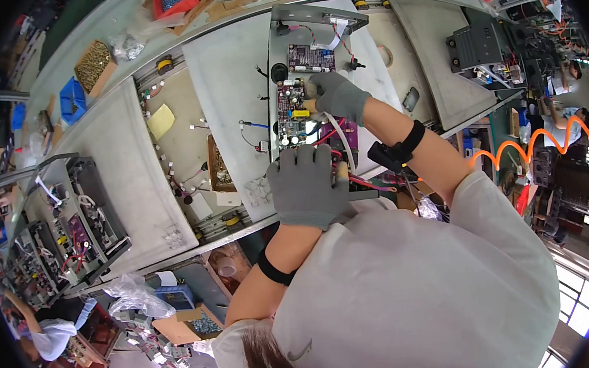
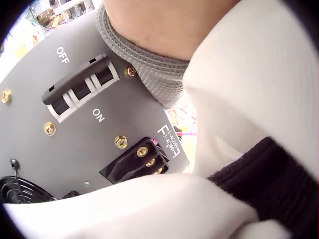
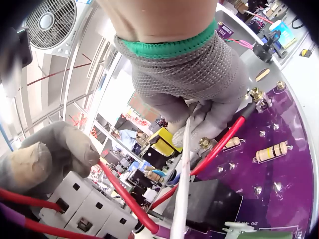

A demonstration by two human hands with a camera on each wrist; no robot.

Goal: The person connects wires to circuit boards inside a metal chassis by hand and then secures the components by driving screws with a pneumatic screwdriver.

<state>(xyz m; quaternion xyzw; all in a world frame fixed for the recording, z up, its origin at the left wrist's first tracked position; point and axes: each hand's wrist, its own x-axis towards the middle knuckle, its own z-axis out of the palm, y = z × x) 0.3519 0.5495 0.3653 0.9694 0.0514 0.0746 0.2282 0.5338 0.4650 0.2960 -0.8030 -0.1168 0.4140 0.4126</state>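
Observation:
In the head view, the grey-gloved left hand (image 1: 308, 186) rests over the near end of an opened metal chassis (image 1: 319, 14), fingers side by side. The right wrist view shows the left hand (image 3: 60, 149) by a grey switch block (image 3: 82, 211), a fingertip at a red wire (image 3: 122, 191). Over the circuit board (image 1: 291, 96), the right hand (image 1: 339, 97) has bent fingers. Those fingers pinch a white cable (image 3: 184, 169) above a purple board (image 3: 279, 174). A cuff (image 2: 162, 74) covers part of the ON/OFF panel (image 2: 35, 89) in the left wrist view.
Another board (image 1: 311, 58) lies in the chassis beyond the hands. A wooden parts box (image 1: 221, 163) and yellow paper (image 1: 161, 122) are to the left, with more open chassis (image 1: 79, 221) farther left. A dark unit (image 1: 475, 46) stands at right; a blue bin (image 1: 72, 101) is at upper left.

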